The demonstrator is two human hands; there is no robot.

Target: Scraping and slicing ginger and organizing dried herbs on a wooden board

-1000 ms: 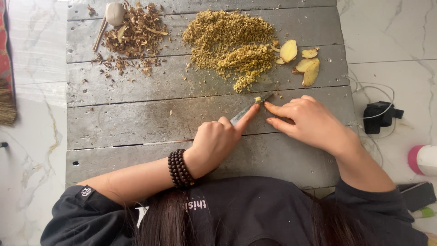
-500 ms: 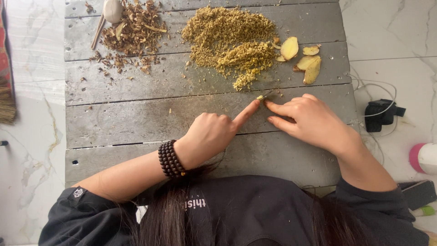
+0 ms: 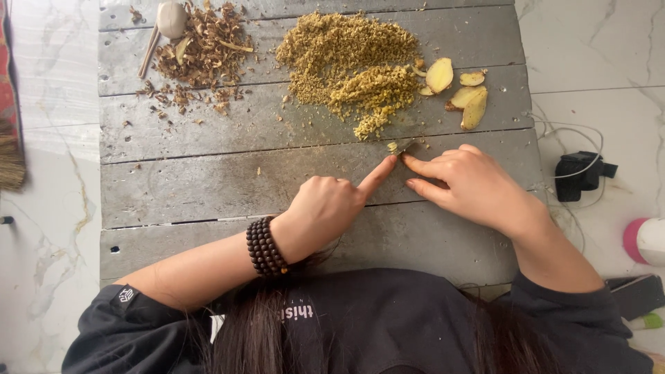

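While 2 hands [image 3: 332, 208] meet, 4 ginger slices [image 3: 465, 93] lie beyond.

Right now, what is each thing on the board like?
Left hand: forefinger stretched out, pressing on a knife that is barely visible.
Right hand: fingertips on a tiny ginger bit.
Ginger slices: cut, lying flat.
Yellow pile: finely chopped.
Brown pile: dry, scattered shreds.

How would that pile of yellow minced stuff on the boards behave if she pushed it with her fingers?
The yellow minced pile would likely spread and crumble rather than slide as one piece, since it is loose fine bits. Some would probably drop into the gaps between the grey wooden planks. It looks light, and stray crumbs already lie around it, so expect more scatter.
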